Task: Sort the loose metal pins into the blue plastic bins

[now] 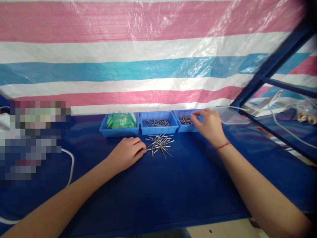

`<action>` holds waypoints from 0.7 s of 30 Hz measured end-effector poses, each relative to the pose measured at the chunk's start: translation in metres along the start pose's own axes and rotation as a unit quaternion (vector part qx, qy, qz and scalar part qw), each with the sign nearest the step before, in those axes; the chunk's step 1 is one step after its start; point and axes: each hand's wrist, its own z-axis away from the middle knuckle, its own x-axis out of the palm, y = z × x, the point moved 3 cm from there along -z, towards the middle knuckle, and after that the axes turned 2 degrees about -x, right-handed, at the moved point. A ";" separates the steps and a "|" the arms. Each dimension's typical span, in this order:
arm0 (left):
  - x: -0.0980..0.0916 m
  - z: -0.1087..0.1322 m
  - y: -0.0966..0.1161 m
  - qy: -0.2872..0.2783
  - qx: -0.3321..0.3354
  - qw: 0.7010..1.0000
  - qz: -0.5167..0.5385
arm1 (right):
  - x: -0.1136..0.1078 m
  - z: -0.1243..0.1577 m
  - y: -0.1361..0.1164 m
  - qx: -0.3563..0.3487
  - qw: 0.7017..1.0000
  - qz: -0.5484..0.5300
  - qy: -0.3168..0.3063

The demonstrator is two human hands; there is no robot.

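Note:
A loose pile of silver blind rivets (160,144) lies on the blue tabletop (158,191). At the pile's left edge my left hand (131,150) rests on the table, thumb and forefinger pinched on the end of one rivet. My right hand (209,124) is over the front of the right blue bin (182,128), its thumb and fingertips brought together. Whether anything sits between them is hidden. That bin holds small dark metal pins, partly covered by the hand. Similar metal pins fill the floor of the middle blue bin (159,130).
The left blue bin (120,132) holds green plastic bags (122,120). A clear plastic lid or tray (234,116) lies right of the bins. A dark blue metal frame (269,64) rises at right. A white cable (72,162) curves at left; a striped sheet (138,69) hangs behind.

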 end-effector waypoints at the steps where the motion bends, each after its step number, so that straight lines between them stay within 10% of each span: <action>1: 0.000 0.000 0.001 0.003 0.004 1.000 0.005 | 0.000 0.001 -0.006 -0.016 1.000 -0.009 -0.001; 12: 0.004 0.000 0.010 0.068 -0.088 0.988 0.111 | -0.009 0.040 -0.113 -0.171 0.928 -0.301 -0.137; 21: -0.001 0.001 0.019 0.103 -0.078 0.971 0.203 | -0.005 0.054 -0.132 -0.123 0.885 -0.406 -0.194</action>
